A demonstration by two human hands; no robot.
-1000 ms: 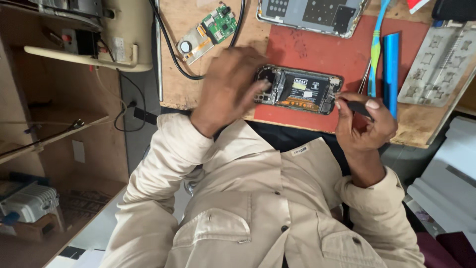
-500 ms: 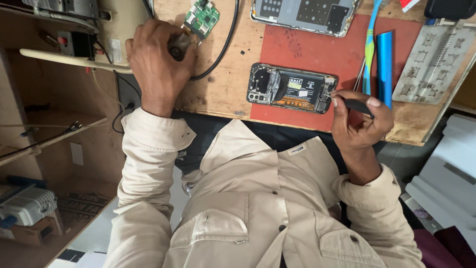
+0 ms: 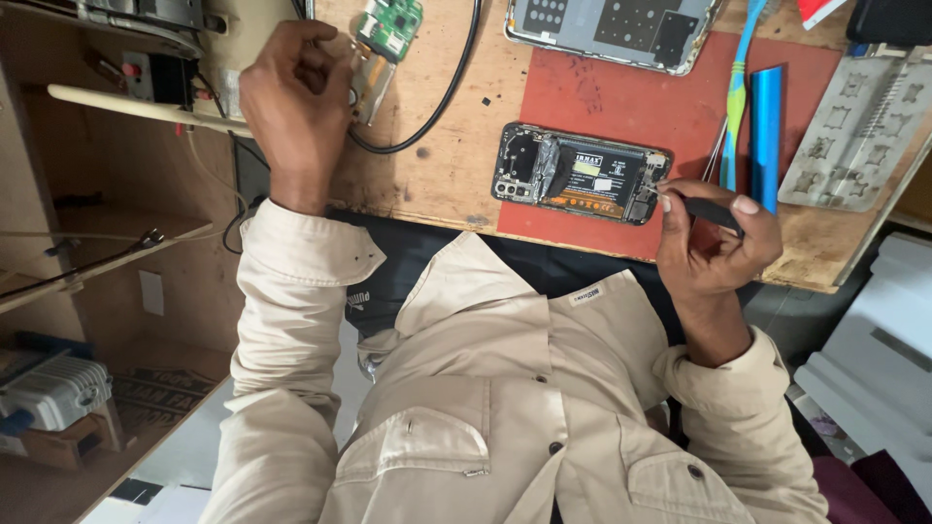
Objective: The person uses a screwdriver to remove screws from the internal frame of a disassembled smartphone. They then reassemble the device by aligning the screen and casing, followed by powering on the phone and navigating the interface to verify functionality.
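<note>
Shifted since the earlier frames: left hand (image 3: pixel 296 102) moved off the opened smartphone (image 3: pixel 581 175) to the far left corner of the wooden table (image 3: pixel 437 175), now curled, fingers closed beside a small green circuit board (image 3: pixel 390 26) with a metal strip attached; whether anything is actually gripped cannot be told. Right hand (image 3: pixel 714 243) little changed, clenched around a thin dark tool (image 3: pixel 707 209), tip touching the right end of the smartphone. Smartphone lying flat, back cover off, camera modules at its left end, battery and flex parts exposed, resting half on bare wood and half on a red work mat (image 3: pixel 621 107). Black cable (image 3: pixel 442 97) looping across the wood between circuit board and smartphone. Removed grey back panel (image 3: pixel 612 29) at the top edge of the mat. Blue cylinder (image 3: pixel 766 131) and blue-green toothbrush (image 3: pixel 735 107) just right of the smartphone, with a pale metal stencil plate (image 3: pixel 854 126) farther right. Beige shirt sleeves covering both forearms.
</note>
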